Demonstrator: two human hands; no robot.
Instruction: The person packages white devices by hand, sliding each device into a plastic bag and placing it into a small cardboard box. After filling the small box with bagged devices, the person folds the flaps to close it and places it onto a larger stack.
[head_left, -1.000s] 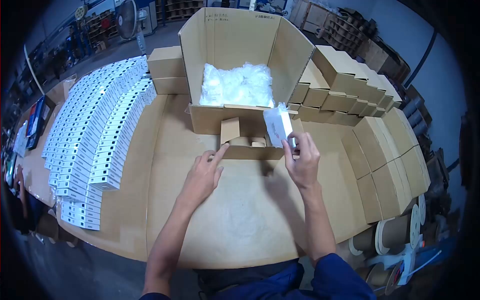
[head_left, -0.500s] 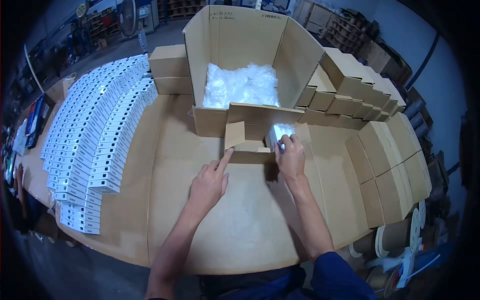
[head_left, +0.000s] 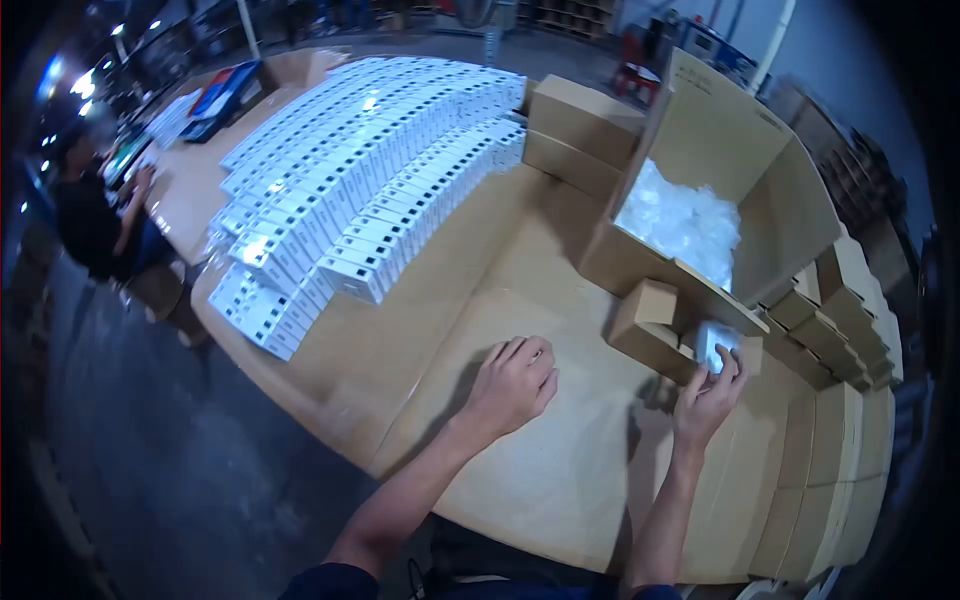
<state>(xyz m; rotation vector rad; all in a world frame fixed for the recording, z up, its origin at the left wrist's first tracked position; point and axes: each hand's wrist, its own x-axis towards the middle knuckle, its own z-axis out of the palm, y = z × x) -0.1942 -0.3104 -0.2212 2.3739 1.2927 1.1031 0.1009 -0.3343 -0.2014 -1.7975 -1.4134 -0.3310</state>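
Observation:
My right hand (head_left: 708, 398) grips a small white box (head_left: 715, 343) with a shiny, clear-looking surface, at the right end of a small open carton (head_left: 636, 335). Its fingers cover part of the white box. Away from the carton, my left hand (head_left: 512, 388) hovers over the cardboard-covered table (head_left: 560, 490), fingers curled in and nothing visible in them. Behind the small carton stands a large open carton (head_left: 790, 215) holding crumpled clear plastic packing (head_left: 685, 220).
Long stacked rows of white boxes (head_left: 350, 180) fill the table's left side. Brown cartons (head_left: 585, 120) stand at the back, with more stacked cartons (head_left: 835, 470) on the right. A person (head_left: 100, 200) is at the table's far left end.
The view has swung left. My left hand has left the small carton's edge, and its pointing finger has curled in. My right hand still grips the white box at the carton.

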